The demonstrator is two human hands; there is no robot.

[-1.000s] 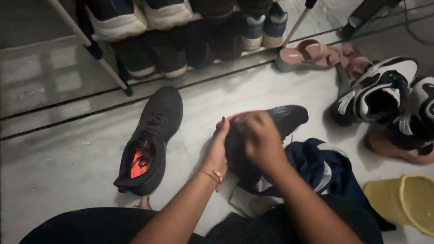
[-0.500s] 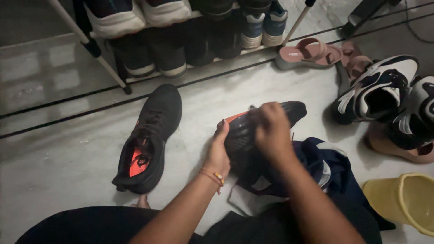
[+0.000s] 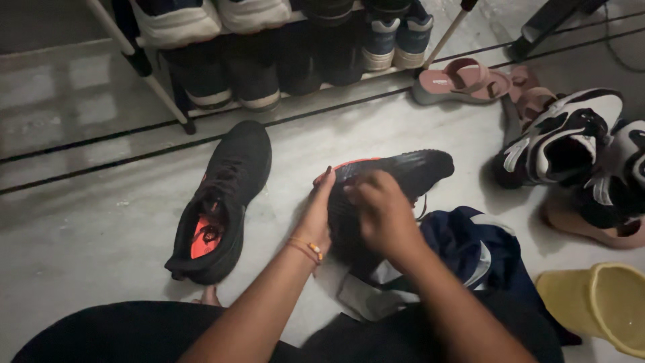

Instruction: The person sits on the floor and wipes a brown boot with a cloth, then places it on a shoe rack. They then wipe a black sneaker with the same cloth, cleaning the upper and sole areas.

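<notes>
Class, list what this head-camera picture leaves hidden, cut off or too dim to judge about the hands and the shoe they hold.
1. Held black shoe: its opening and heel are covered by the right hand.
2. Left hand: its palm and fingertips sit behind the shoe.
3. Dark blue cloth: its near part is behind the right forearm and too dim to judge.
4. Yellow tub: cut off by the frame's right and bottom edges.

Floor: pale grey polished stone floor [image 3: 87, 222], glossy, with dark inlaid lines running across it.
Furniture: shoe rack with slanted white metal legs [image 3: 138, 64] at the top edge, its shelf full of dark and white shoes.
Right side: pink slip-on sandals [image 3: 463, 79], black-and-white sneakers [image 3: 564, 138], a yellow plastic tub [image 3: 605, 302] at the lower corner.
Light: dim, soft reflections on the stone.
</notes>
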